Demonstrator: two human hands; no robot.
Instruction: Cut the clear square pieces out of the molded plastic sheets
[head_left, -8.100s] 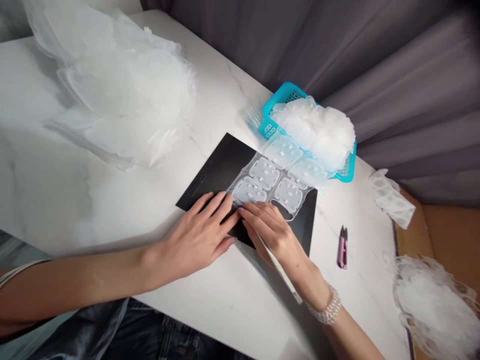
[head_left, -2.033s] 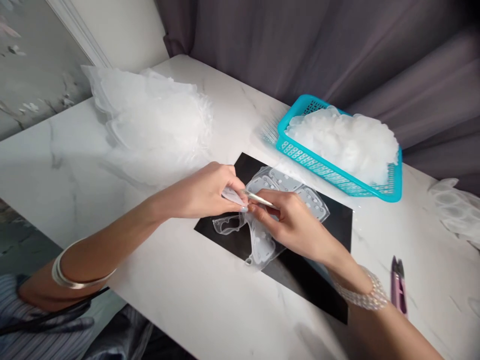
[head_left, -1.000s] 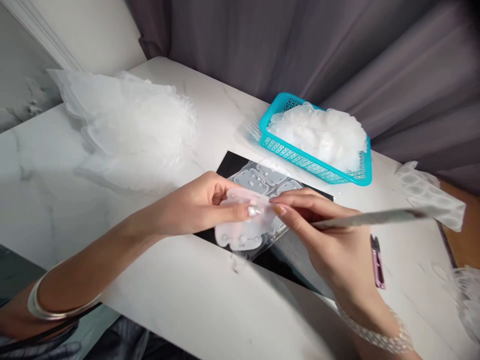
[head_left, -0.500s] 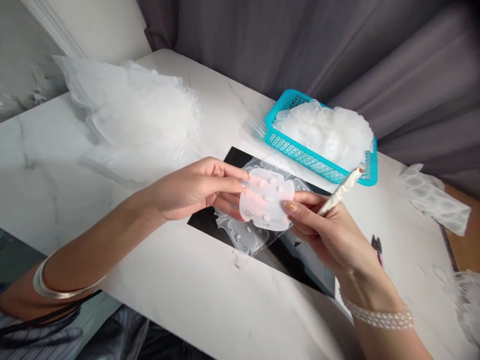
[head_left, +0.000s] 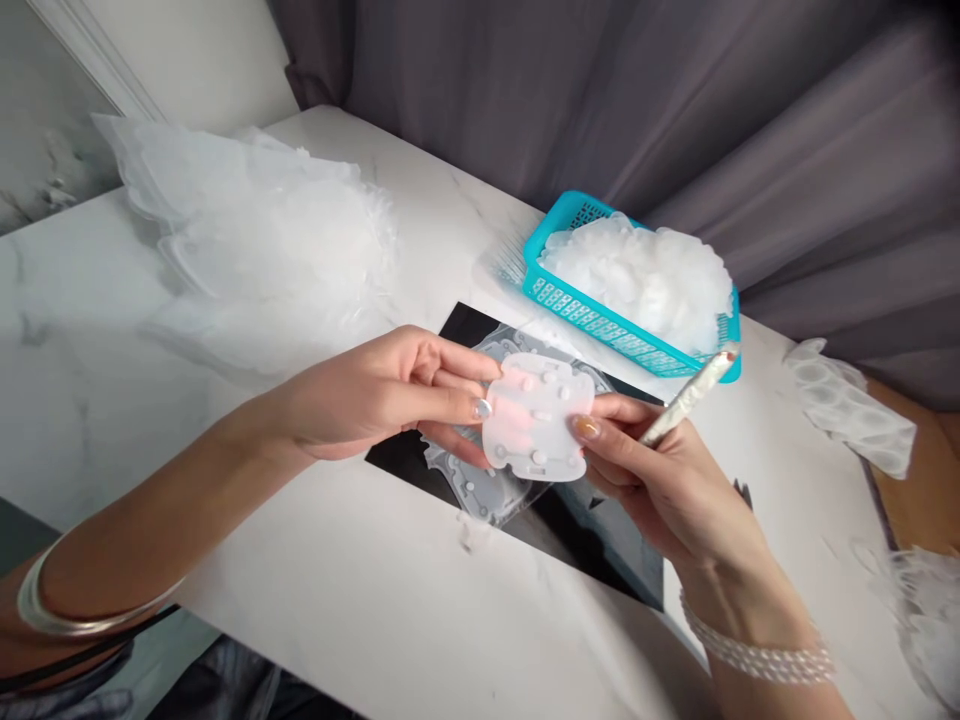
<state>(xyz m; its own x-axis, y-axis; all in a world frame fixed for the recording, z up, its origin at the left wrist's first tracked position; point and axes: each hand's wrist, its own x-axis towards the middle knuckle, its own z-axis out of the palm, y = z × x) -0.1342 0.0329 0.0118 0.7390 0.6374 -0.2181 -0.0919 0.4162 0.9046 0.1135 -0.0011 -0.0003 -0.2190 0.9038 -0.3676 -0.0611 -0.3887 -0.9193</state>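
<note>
Translucent moulded piece [head_left: 540, 418] was held by both side edges

The left hand [head_left: 397, 395] extended from the left with its wrist nearly straight, pinching the piece's left edge: thumb on the upper face, forefinger at the far corner, the lower fingers spread below and behind. The right hand [head_left: 675, 490] slanted in from the near right, its thumb flat on the right edge and its fingers tucked behind; it also carried a slim white tool [head_left: 690, 395] in the crook of the thumb, one end pointing up in front of the turquoise basket [head_left: 544, 232]. Between the hands, the piece was raised above a black sheet [head_left: 397, 455], where a joined panel of similar pieces [head_left: 469, 480] lay partly hidden. Small raised knobs dotted its face; any finer marks were too small to read. Whitish translucent pieces [head_left: 645, 285] filled the basket, and a large heap of translucent sheets [head_left: 270, 240] lay on the table [head_left: 315, 560] at far left.
</note>
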